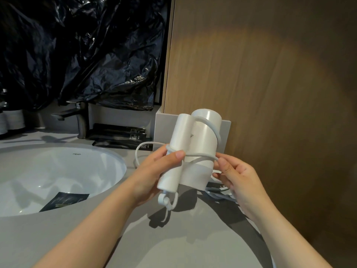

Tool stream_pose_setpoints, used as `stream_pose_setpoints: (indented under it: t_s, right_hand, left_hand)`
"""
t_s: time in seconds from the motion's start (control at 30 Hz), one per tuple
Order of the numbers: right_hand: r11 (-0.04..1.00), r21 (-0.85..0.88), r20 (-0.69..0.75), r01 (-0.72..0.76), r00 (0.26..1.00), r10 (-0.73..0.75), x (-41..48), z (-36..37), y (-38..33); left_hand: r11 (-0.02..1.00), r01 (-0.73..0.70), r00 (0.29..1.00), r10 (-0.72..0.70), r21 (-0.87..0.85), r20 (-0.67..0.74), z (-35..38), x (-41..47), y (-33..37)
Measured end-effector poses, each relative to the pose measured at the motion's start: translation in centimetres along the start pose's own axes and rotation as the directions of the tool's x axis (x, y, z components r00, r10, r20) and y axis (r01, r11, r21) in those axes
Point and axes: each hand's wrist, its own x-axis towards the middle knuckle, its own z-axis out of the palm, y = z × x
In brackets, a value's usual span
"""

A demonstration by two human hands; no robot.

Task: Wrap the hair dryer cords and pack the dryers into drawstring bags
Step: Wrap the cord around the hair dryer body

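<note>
A person's two bare hands hold a white folding dryer [201,144] in the air above a grey worktop [173,244], just right of a round white sink [58,171]; the dryer's handle is folded against its barrel, and both point up and away; the left hand [154,171] has its grip curled round the handle from the left, with the thumb pressing a strand of the white cord [207,122] against it; the right hand [235,176] has its grip pinching the cord just beside the barrel's right edge; the cord crosses the barrel in about two visible turns, one high near the top and one low between the hands; a loose loop sticks out to the left past the left hand, and more cord lies on the worktop under the right hand, so the wrapping looks partly done, perhaps about halfway; the plug is not in view; no drawstring bag can be seen, so by the look of it the packing has not begun, and no other dryer shows; behind the sink stand a dark tap [81,118] and some flat black packets [117,134]; a crumpled black plastic sheet [77,55] hangs above them, and a wood panel [270,93] fills the right side.
</note>
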Motion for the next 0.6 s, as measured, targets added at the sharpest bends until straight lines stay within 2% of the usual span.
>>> stream_pose_setpoints:
  t_s: [0.13,0.3,0.47,0.53,0.6]
  right_hand:
    - [0.999,-0.036,-0.102,0.030,0.994,-0.033,-0.2,-0.6,-0.6]
    - [0.994,-0.061,-0.089,0.091,0.991,-0.096,-0.7,-0.2,-1.2]
    - [0.989,-0.024,-0.092,0.148,0.985,-0.149,-0.7,0.2,-1.9]
    - [0.986,-0.028,-0.081,0.163,0.983,-0.165,-0.9,0.1,-2.2]
    - [0.984,-0.037,-0.059,0.176,0.982,-0.178,-1.0,-0.1,-2.5]
  left_hand:
    - [0.997,-0.077,0.992,0.076,-0.002,-0.098,-0.1,0.7,-0.2]
    - [0.970,-0.146,0.939,0.197,0.194,-0.282,0.4,0.6,-0.8]
    - [0.917,-0.168,0.910,0.285,0.361,-0.302,1.2,0.2,-0.6]
    - [0.922,-0.180,0.895,0.298,0.342,-0.332,1.3,0.2,-0.4]
    - [0.950,-0.183,0.895,0.267,0.252,-0.357,1.1,0.4,-0.1]
